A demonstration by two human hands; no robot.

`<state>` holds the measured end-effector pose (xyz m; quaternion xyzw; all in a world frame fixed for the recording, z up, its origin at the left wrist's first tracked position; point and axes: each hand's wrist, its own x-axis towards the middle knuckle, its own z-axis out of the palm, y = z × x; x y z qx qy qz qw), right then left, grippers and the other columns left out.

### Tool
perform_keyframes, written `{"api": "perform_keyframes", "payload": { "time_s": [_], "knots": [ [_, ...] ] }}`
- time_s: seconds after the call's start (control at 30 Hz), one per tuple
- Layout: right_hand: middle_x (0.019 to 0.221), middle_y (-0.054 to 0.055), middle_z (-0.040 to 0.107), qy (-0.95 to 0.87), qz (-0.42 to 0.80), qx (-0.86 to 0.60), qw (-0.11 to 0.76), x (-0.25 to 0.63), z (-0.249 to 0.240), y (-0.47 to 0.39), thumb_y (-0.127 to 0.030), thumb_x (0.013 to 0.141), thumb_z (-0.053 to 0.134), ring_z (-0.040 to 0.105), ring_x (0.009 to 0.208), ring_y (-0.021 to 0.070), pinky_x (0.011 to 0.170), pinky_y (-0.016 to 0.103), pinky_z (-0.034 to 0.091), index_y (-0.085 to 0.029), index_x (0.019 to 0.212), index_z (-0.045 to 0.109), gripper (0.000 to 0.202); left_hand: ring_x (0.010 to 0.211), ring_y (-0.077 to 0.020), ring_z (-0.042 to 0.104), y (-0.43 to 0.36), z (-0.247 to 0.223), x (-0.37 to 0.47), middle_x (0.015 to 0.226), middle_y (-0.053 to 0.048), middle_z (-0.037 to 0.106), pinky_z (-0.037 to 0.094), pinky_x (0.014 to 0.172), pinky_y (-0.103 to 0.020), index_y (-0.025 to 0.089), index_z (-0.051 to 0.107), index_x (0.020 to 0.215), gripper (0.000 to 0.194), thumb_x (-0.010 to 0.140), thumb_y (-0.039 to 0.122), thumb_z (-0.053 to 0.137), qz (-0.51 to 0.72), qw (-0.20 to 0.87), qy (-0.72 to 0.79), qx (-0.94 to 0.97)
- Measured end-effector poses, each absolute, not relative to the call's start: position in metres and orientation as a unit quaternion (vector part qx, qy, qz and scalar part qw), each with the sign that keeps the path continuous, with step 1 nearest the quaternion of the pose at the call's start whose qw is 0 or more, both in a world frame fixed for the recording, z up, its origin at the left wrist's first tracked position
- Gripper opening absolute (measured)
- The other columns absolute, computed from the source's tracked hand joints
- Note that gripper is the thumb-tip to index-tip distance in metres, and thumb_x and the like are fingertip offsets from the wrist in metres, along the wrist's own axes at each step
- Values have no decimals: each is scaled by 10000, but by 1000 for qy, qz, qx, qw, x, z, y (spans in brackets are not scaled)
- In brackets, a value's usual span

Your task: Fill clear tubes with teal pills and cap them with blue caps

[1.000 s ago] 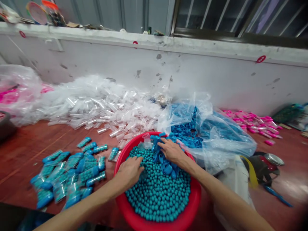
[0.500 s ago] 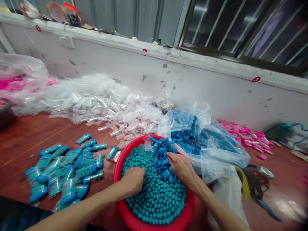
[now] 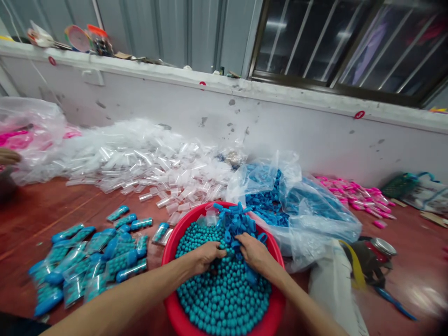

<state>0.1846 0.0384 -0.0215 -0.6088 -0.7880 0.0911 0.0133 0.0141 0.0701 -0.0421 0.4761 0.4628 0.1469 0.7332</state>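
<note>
A red basin (image 3: 171,298) in front of me holds many round turquoise beads (image 3: 224,303). A heap of blue plastic caps (image 3: 238,221) lies on the beads at the basin's back right. My left hand (image 3: 208,256) is over the beads, fingers curled and thumb pointing right; whatever is inside it is hidden. Against the near side of the cap heap is my right hand (image 3: 255,252), its fingers bent together among the caps. I cannot make out what they grip. A few clear plastic tubes (image 3: 211,217) rest inside the basin's back rim.
Bead-filled tubes with blue caps (image 3: 94,261) lie on the red table (image 3: 28,228) at left. Behind spreads a pile of clear tubes (image 3: 150,158). An open bag of blue caps (image 3: 266,200) and pink pieces (image 3: 350,191) are at right. Another person's hand (image 3: 9,156) shows far left.
My left hand has moved right, towards the right hand, and its thumb now shows. My right hand has shifted slightly down and left at the caps. Another person's hand has appeared at far left.
</note>
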Motion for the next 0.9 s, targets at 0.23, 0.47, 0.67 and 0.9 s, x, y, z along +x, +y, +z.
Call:
{"api": "perform_keyframes", "payload": {
  "time_s": [0.23, 0.47, 0.67, 0.9],
  "knots": [
    [1023, 41, 542, -832, -31, -554, 1, 169, -1, 43, -147, 852, 360, 543, 777, 174, 520, 237, 352, -259, 980, 563, 264, 565, -119, 484, 61, -28, -14, 611, 34, 529, 347, 538, -246, 176, 530, 808, 302, 584, 338, 652, 178, 753, 452, 445],
    [868, 76, 579, -852, -62, -519, -20, 153, -18, 66, -113, 845, 389, 530, 675, 176, 532, 262, 365, -177, 862, 583, 205, 573, -93, 478, 47, -23, -27, 627, 31, 531, 339, 553, -225, 154, 523, 794, 301, 604, 337, 669, 264, 744, 437, 432],
    [985, 105, 562, -841, -15, -534, 91, 149, -4, 46, -139, 831, 408, 492, 922, 223, 789, 332, 366, -137, 936, 537, 166, 459, -79, 459, 45, -30, -21, 541, 59, 494, 309, 422, -177, 174, 440, 785, 304, 643, 402, 582, 303, 689, 456, 475],
    [836, 25, 571, -752, 335, -527, 213, 145, -4, 24, -282, 888, 340, 519, 758, 149, 683, 250, 383, -180, 1079, 492, 265, 450, -82, 494, 39, -25, -21, 591, 77, 448, 362, 357, -164, 187, 412, 824, 212, 671, 297, 508, 306, 663, 432, 530]
  ]
}}
